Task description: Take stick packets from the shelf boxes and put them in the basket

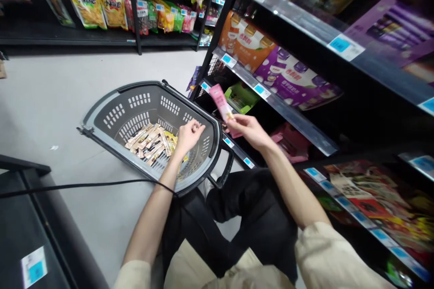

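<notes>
Nearest to me are beige sleeves (pixel 335 253) and black trousers (pixel 257 216); a thin black cord (pixel 101 184) crosses the left forearm. My left hand (pixel 189 137) hangs over the basket (pixel 155 104), its fingers curled inward; I cannot tell whether anything is in them. My right hand (pixel 249 128) grips a pink sachet (pixel 219 99) by its lower end, between thumb and fingers; the sachet is near the basket's right rim, in front of the shelf, tilted with its top leaning left. It looks slim, long and flat, deeper pink at the top and paler lower down, with a yellowish patch by the fingertips; its print is too small for me to read. The grey basket, with slotted walls and a black handle (pixel 228 167), holds a loose heap of beige packets (pixel 147 142), some yellow showing beside them. Beyond, on the right, I have a green box (pixel 240 97), an orange box (pixel 251 47) and a purple box (pixel 294 76); farthest off, snack bags (pixel 84 2) line a black rack.
</notes>
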`<state>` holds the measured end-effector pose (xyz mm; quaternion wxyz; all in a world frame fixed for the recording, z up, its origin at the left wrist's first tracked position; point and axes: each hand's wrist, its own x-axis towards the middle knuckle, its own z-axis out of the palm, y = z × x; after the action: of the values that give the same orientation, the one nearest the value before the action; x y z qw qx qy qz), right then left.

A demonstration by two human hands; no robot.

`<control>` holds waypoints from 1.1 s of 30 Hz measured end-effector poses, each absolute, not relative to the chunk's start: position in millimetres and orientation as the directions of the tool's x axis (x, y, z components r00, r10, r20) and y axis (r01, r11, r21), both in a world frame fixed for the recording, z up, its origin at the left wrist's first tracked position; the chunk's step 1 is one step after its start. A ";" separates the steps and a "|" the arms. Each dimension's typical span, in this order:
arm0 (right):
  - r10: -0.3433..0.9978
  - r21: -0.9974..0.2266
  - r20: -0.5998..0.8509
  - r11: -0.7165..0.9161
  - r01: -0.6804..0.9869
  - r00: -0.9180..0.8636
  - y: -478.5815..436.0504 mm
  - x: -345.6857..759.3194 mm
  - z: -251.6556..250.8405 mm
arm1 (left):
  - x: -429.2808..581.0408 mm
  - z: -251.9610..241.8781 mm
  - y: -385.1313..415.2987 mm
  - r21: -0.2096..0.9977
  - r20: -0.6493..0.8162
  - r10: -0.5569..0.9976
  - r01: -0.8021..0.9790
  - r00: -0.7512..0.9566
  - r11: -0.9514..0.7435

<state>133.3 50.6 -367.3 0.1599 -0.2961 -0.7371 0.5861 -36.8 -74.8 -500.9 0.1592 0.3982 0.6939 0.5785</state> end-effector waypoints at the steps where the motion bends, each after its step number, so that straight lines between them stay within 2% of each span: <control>1: 0.663 -0.966 -0.107 0.109 0.236 -0.741 57.6 142.7 -360.2 | -35.0 -503.4 -75.7 0.862 0.244 0.803 0.500 -0.543 0.077; 3: 0.727 -0.976 -0.131 0.024 0.215 -0.674 71.2 166.0 -352.3 | -30.3 -508.5 -76.6 0.695 0.188 0.937 0.714 -0.295 0.085; 5: 0.766 -0.975 -0.190 -0.076 0.207 -0.614 82.8 197.2 -353.8 | -25.0 -513.0 -75.8 0.576 0.082 0.994 0.817 -0.078 0.017; 7: 0.811 -0.965 -0.254 -0.174 0.197 -0.527 90.7 236.7 -363.1 | -20.5 -516.0 -73.5 0.520 -0.006 1.000 0.854 0.005 -0.001; 10: 0.900 -0.949 -0.316 -0.292 0.122 -0.300 92.5 304.2 -384.7 | -16.3 -517.7 -70.1 0.486 -0.063 0.998 0.874 0.004 0.028; 12: 0.929 -0.939 -0.342 -0.343 0.015 -0.143 88.2 346.8 -399.8 | -15.0 -518.3 -69.0 0.477 -0.083 0.997 0.879 0.011 0.030; 15: 0.921 -0.913 -0.388 -0.378 -0.153 0.036 80.2 396.6 -419.1 | -14.7 -519.9 -68.3 0.472 -0.105 0.994 0.881 0.016 0.036; 18: 0.895 -0.907 -0.396 -0.347 -0.238 0.204 78.5 424.3 -431.8 | -15.4 -521.6 -67.8 0.483 -0.113 0.994 0.874 0.006 0.050; 22: 0.866 -0.936 -0.339 -0.273 -0.222 0.367 93.7 430.9 -439.5 | -16.2 -522.3 -67.3 0.506 -0.131 0.991 0.861 0.012 0.056; 33: 0.810 -0.993 -0.118 -0.077 -0.095 0.574 188.2 385.8 -432.1 | -17.4 -522.9 -67.0 0.483 -0.145 0.989 0.875 0.038 0.037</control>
<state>385.8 188.2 -432.1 0.6186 -0.6358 -0.2812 0.3661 -17.4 -67.0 -522.9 0.2299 0.6826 0.6825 0.1237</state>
